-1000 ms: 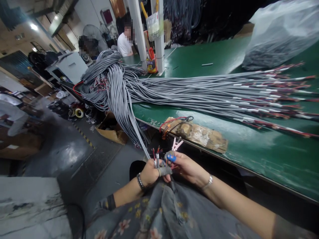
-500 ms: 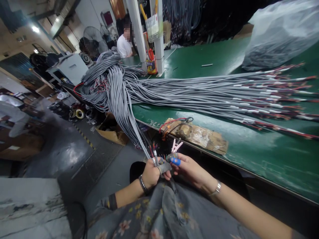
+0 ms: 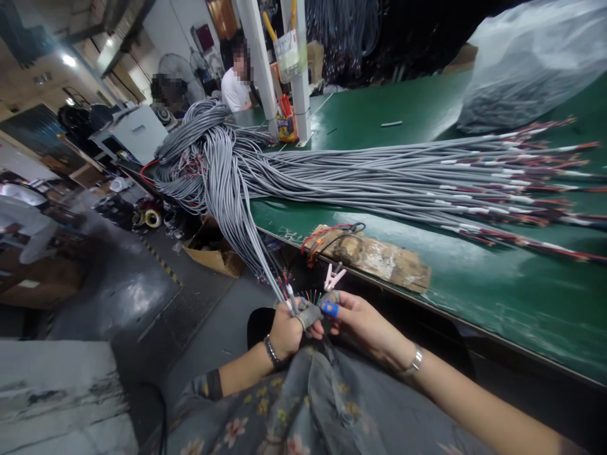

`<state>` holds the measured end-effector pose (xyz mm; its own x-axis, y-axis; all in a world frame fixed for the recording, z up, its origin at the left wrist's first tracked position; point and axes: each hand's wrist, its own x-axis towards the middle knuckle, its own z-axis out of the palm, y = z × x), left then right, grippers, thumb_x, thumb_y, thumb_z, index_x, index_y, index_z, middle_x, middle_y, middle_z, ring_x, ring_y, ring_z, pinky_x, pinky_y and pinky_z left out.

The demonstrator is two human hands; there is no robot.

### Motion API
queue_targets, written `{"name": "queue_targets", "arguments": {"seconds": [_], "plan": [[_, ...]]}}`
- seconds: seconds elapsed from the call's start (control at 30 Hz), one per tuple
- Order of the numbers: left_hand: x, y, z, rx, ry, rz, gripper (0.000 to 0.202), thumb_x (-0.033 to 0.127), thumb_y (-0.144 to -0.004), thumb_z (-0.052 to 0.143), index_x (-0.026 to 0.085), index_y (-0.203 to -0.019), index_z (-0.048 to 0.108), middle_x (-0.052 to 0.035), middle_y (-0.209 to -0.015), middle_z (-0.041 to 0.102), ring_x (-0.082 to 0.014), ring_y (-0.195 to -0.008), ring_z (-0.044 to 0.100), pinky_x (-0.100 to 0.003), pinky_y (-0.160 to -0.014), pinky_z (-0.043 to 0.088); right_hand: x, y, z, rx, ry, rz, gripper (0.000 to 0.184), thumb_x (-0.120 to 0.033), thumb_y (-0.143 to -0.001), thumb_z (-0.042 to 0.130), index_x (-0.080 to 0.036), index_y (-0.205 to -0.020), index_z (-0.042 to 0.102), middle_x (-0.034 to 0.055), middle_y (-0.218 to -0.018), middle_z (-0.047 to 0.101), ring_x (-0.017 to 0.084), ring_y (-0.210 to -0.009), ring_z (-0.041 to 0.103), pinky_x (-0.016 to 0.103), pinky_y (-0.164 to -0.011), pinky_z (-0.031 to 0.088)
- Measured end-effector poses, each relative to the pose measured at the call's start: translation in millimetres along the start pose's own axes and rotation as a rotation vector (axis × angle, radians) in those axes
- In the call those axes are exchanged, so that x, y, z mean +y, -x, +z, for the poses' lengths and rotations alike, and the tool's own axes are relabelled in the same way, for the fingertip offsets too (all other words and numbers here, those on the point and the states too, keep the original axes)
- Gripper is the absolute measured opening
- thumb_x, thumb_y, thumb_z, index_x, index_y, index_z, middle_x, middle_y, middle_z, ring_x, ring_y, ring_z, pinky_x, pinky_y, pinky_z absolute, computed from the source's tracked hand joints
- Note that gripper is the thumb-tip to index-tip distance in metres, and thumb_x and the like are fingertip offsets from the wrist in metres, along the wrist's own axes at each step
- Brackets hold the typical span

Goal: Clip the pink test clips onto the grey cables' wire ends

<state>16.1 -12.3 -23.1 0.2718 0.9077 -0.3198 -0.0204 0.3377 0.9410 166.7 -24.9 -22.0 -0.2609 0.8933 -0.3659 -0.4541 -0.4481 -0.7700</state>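
Note:
My left hand [image 3: 286,330] is closed around the end of a grey cable [image 3: 258,259], whose thin coloured wire ends stick up above my fingers. My right hand [image 3: 361,322] is closed too, pinching those wire tips beside the left hand; its fingers wear grey and blue finger covers. Both hands sit above my lap, just below the bench's front edge. The cable runs up to a large bundle of grey cables [image 3: 294,174] draped over the green bench [image 3: 474,278]. A pink clip [image 3: 334,277] hangs right behind my fingers.
A worn wooden board [image 3: 379,256] with red and black leads lies at the bench edge. A large plastic bag [image 3: 526,63] sits at the back right. White posts [image 3: 298,69] stand on the bench. Two people sit far behind. A cardboard box [image 3: 213,249] is on the floor.
The hands stay together over my lap and have shifted slightly; the wire ends now lean more to the left. My right wrist has drawn a little toward me.

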Motion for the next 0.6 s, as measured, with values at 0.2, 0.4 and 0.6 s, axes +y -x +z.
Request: {"name": "queue_targets", "arguments": {"seconds": [0.2,0.4,0.6], "plan": [[-6.0,0.7,-0.9,0.066,0.01,0.031,0.043,0.056,-0.065,0.07,0.015,-0.057,0.056,-0.0034,-0.048,0.062,-0.0124,-0.041,0.055,-0.023,-0.045,0.044,9.4,-4.1,4.0,0.003,-0.013,-0.02,0.038,-0.047,-0.058,0.081,-0.017,-0.065,0.058,-0.0015,-0.053,0.057,0.009,-0.048,0.043,0.025,-0.05,0.031],[-8.9,-0.3,0.6,0.157,0.056,0.067,0.042,0.054,-0.064,0.071,0.015,-0.06,0.056,-0.0012,-0.046,0.06,-0.0111,-0.04,0.054,-0.022,-0.045,0.044,9.9,-1.5,6.8,-0.045,-0.056,-0.001,0.033,-0.041,-0.061,0.08,-0.017,-0.063,0.057,0.0011,-0.059,0.06,0.011,-0.052,0.046,0.025,-0.05,0.03],[2.0,-0.8,2.8,0.131,0.173,0.015,0.043,0.053,-0.058,0.075,0.014,-0.059,0.056,0.0001,-0.043,0.056,-0.0087,-0.034,0.048,-0.02,-0.038,0.04,6.1,-2.4,-7.1,0.055,-0.179,-0.012,0.036,-0.048,-0.057,0.082,-0.018,-0.067,0.064,-0.0024,-0.057,0.055,0.009,-0.051,0.044,0.025,-0.051,0.039]]}}
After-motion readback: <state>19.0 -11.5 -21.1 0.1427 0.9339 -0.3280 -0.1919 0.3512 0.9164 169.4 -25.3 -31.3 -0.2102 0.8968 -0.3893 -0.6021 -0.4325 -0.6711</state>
